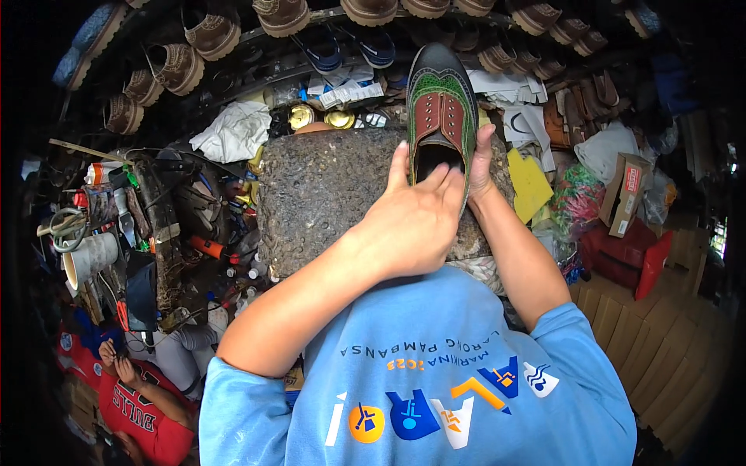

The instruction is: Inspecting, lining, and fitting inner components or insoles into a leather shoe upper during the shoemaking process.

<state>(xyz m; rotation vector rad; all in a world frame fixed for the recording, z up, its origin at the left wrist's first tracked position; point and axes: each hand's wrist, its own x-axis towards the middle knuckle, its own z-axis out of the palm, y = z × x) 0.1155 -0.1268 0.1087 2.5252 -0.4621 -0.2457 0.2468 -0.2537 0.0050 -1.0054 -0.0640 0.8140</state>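
Note:
A wingtip shoe (443,81) in black, green and reddish brown points its toe away from me over the right side of a rough, dark work block (311,206). Its eyelets carry no lace. My left hand (413,221) grips the heel end, with its fingers reaching into the opening and the thumb along the left outer side. From the right, my right hand (480,167) holds the shoe's side, its thumb pointing up along the edge. The right fingers are mostly hidden behind the shoe. I cannot tell whether the sole touches the block.
Brown shoes (211,31) line a rack along the far edge. Crumpled white paper (231,132) and open gold-coloured tins (339,119) lie beyond the block. At left is a clutter of tools with a white cup (80,262); at right, a yellow sheet (530,185). Another person in red (148,415) sits lower left.

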